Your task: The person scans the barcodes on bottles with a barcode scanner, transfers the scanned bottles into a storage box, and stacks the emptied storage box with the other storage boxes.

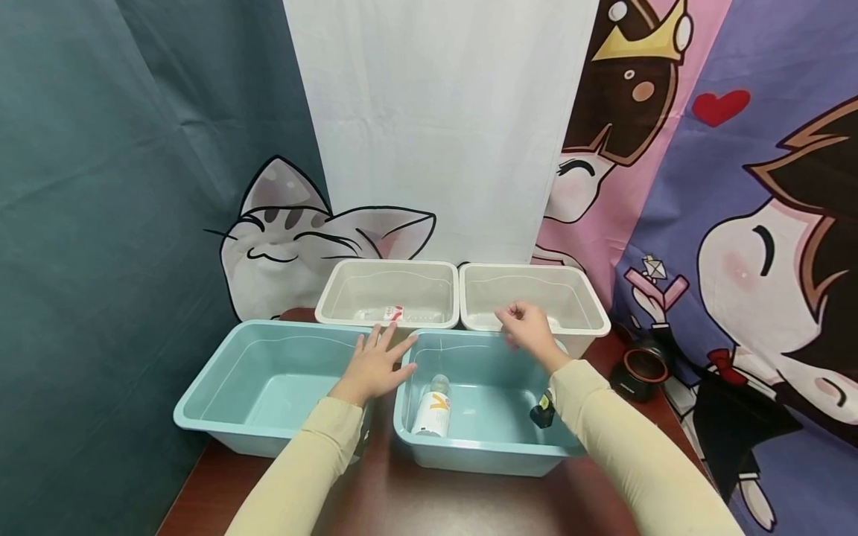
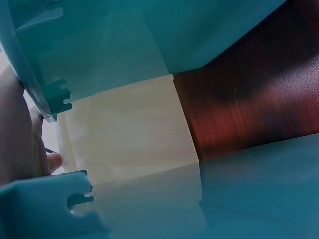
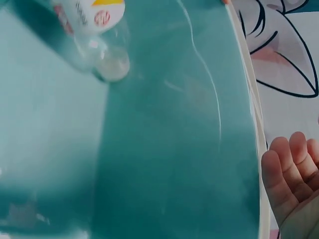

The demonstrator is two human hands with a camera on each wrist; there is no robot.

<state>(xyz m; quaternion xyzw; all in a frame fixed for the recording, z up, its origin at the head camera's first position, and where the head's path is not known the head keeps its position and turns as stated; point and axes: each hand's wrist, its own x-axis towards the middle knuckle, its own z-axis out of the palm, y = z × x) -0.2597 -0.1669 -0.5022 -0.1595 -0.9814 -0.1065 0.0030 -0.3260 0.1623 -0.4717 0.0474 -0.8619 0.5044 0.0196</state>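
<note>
My left hand [image 1: 377, 366] spreads its fingers over the gap between the two blue bins and holds nothing. Its fingertips reach toward the near rim of the left white bin [image 1: 323, 304]. My right hand [image 1: 527, 327] hangs above the far rim of the right blue bin [image 1: 482, 449], near the right white bin [image 1: 599, 321]. Its fingers are loosely curled with nothing visible in them. Inside the right blue bin, a clear bottle [image 1: 433, 409] with a white and orange label lies by the left wall. A small black object [image 1: 541, 412] lies at the right, partly behind the sleeve.
The left blue bin [image 1: 204, 387] stands on the dark red table [image 1: 375, 499]. A clear bottle [image 1: 394, 313] with a red and white label lies in the left white bin. Far right stands a black round item [image 1: 640, 372]. Printed curtains hang behind.
</note>
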